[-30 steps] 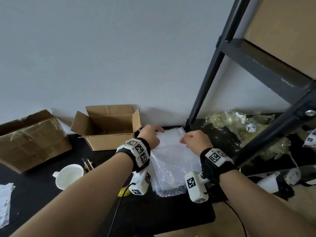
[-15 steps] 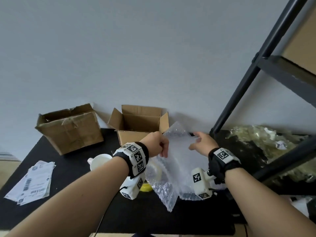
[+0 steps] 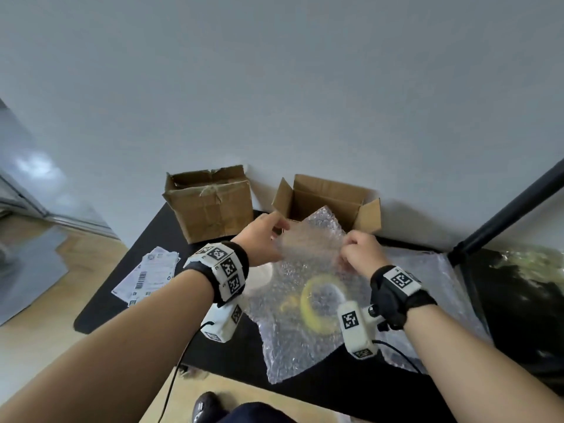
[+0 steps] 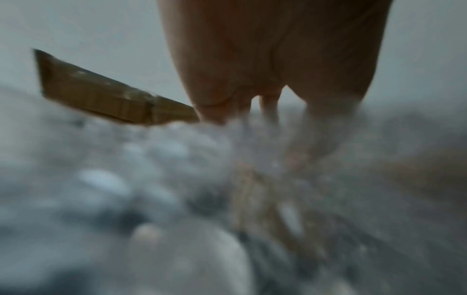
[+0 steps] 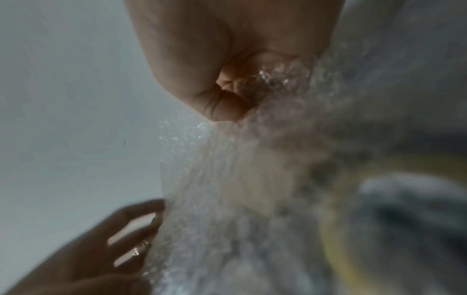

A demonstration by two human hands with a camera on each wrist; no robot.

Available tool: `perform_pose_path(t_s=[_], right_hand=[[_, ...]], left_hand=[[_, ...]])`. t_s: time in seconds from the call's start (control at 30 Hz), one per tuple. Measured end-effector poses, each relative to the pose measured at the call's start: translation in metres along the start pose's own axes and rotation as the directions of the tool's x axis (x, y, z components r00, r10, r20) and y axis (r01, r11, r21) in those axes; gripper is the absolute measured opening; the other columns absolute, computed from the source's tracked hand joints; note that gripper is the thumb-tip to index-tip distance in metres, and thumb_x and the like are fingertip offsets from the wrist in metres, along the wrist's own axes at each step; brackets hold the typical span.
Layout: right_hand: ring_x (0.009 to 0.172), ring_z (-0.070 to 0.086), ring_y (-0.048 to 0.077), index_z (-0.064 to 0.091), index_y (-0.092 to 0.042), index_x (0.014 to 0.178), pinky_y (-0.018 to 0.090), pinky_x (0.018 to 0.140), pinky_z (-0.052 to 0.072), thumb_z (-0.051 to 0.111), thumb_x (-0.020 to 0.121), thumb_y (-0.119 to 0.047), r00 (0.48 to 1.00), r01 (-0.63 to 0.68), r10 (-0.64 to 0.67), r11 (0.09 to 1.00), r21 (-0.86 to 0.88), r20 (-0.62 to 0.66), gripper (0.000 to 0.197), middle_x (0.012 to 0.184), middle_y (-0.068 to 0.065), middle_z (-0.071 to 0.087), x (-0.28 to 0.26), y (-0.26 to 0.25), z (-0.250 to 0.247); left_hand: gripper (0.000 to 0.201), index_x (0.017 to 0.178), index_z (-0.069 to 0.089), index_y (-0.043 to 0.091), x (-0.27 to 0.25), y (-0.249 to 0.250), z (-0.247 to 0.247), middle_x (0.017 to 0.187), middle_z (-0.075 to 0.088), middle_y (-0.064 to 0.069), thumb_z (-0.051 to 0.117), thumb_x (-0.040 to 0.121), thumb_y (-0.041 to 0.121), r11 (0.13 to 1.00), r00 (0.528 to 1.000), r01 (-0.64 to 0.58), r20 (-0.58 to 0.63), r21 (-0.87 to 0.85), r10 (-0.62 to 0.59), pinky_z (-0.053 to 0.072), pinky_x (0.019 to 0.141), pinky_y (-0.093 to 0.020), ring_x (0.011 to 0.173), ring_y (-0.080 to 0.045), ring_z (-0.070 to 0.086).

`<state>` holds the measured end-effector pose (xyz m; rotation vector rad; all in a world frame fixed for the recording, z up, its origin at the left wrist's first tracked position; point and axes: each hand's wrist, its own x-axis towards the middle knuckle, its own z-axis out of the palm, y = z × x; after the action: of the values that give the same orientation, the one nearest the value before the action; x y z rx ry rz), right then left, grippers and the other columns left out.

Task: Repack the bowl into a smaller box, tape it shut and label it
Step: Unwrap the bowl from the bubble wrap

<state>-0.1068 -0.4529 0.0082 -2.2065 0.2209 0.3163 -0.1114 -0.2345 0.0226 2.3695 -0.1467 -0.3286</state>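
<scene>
Both hands hold a clear sheet of bubble wrap (image 3: 308, 288) up over the black table (image 3: 146, 254). My left hand (image 3: 265, 239) pinches its upper left edge; my right hand (image 3: 357, 254) grips its upper right edge. In the right wrist view curled fingers (image 5: 222, 107) clamp the bubble wrap (image 5: 240, 189). The left wrist view is blurred, with bubble wrap (image 4: 177, 179) below the hand. The open small box (image 3: 326, 203) stands just behind the sheet. A white bowl (image 3: 259, 279) shows partly behind my left wrist. A yellow tape roll (image 3: 320, 303) lies on the table under the sheet.
A larger worn cardboard box (image 3: 210, 203) stands at the back left. Printed labels (image 3: 146, 276) lie at the table's left edge. More bubble wrap (image 3: 427, 285) lies flat at the right, by a black shelf post (image 3: 503, 212). Crumpled plastic (image 3: 531, 270) sits far right.
The bubble wrap sheet has been lifted off the table and carried left, in front of the small box. The head view has swung left too.
</scene>
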Motion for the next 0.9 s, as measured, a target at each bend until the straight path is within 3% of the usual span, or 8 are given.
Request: perform_pose_path(t_s=[0.1,0.2,0.27,0.33,0.43,0.53,0.7,0.9], right_hand=[[0.078,0.063,0.037,0.050,-0.021,0.054,0.041,0.072,0.051,0.043,0.064,0.000,1.000,0.000,0.002,0.995,0.101,-0.020,0.024,0.069,0.015,0.065,0.005,-0.013,0.017],[0.079,0.063,0.035,0.050,-0.021,0.059,0.044,0.075,0.051,0.045,0.067,0.003,1.000,0.016,-0.016,0.996,0.085,0.008,0.025,0.065,0.006,0.059,0.009,-0.028,0.030],[0.076,0.065,0.035,0.052,-0.019,0.064,0.042,0.069,0.054,0.043,0.069,0.005,0.998,0.001,-0.005,0.998,0.061,0.062,0.025,0.068,0.008,0.065,0.009,-0.036,0.038],[0.067,0.064,0.028,0.059,-0.016,0.068,0.031,0.056,0.049,0.047,0.068,0.007,0.992,-0.022,0.020,1.000,0.010,0.125,0.026,0.071,0.011,0.071,0.008,-0.041,0.049],[0.063,0.065,0.020,0.072,-0.014,0.069,0.027,0.056,0.051,0.058,0.072,0.002,0.967,0.002,0.032,0.991,-0.134,0.251,0.021,0.076,0.008,0.074,0.008,-0.047,0.063],[0.059,0.058,0.012,0.075,-0.015,0.079,0.021,0.051,0.049,0.063,0.081,-0.003,0.922,0.002,0.076,0.979,-0.203,0.379,0.017,0.075,0.003,0.072,0.008,-0.053,0.073],[0.051,0.048,0.004,0.076,-0.020,0.083,0.014,0.040,0.035,0.072,0.079,-0.010,0.938,-0.012,0.127,0.942,-0.336,0.322,0.012,0.079,-0.002,0.073,0.013,-0.056,0.076],[0.055,0.060,0.015,0.066,0.000,0.098,0.019,0.047,0.049,0.060,0.090,-0.003,0.922,-0.083,0.129,0.987,-0.139,0.365,0.011,0.079,0.013,0.068,0.009,-0.071,0.101]], left_hand=[[0.057,0.126,0.048,0.019,-0.006,-0.029,-0.022,0.117,0.052,0.002,0.074,0.077,0.028,0.969,0.964,0.229,0.119,0.090,-0.239,0.047,0.089,-0.029,0.106,-0.017,0.053],[0.028,0.095,0.063,0.015,-0.014,-0.063,-0.040,0.090,0.058,0.004,0.076,0.076,0.033,0.915,0.894,0.316,0.245,0.250,-0.375,0.045,0.074,-0.024,0.093,-0.016,0.055],[0.011,0.081,0.066,0.017,-0.018,-0.080,-0.049,0.083,0.061,0.005,0.075,0.078,0.020,0.908,0.900,0.361,0.177,0.212,-0.399,0.046,0.073,-0.026,0.088,-0.016,0.058],[0.005,0.088,0.067,0.017,-0.019,-0.091,-0.056,0.091,0.063,0.002,0.062,0.086,0.015,0.893,0.907,0.405,0.039,0.195,-0.419,0.050,0.078,-0.029,0.090,-0.019,0.060],[0.014,0.093,0.061,0.019,-0.017,-0.101,-0.063,0.094,0.062,-0.002,0.048,0.092,0.022,0.900,0.898,0.420,-0.195,0.117,-0.394,0.044,0.071,-0.029,0.084,-0.021,0.056],[0.009,0.088,0.062,0.020,-0.020,-0.109,-0.069,0.086,0.060,0.000,0.055,0.089,0.024,0.918,0.879,0.394,-0.276,-0.036,-0.388,0.044,0.067,-0.028,0.079,-0.019,0.057],[0.009,0.086,0.063,0.015,-0.032,-0.133,-0.082,0.086,0.065,-0.003,0.066,0.083,0.023,0.933,0.846,0.360,-0.421,-0.003,-0.328,0.042,0.066,-0.027,0.080,-0.021,0.058],[0.041,0.123,0.051,0.014,-0.037,-0.140,-0.085,0.120,0.050,-0.008,0.058,0.089,0.036,0.907,0.858,0.287,-0.503,0.308,-0.101,0.040,0.094,-0.035,0.113,-0.025,0.045]])
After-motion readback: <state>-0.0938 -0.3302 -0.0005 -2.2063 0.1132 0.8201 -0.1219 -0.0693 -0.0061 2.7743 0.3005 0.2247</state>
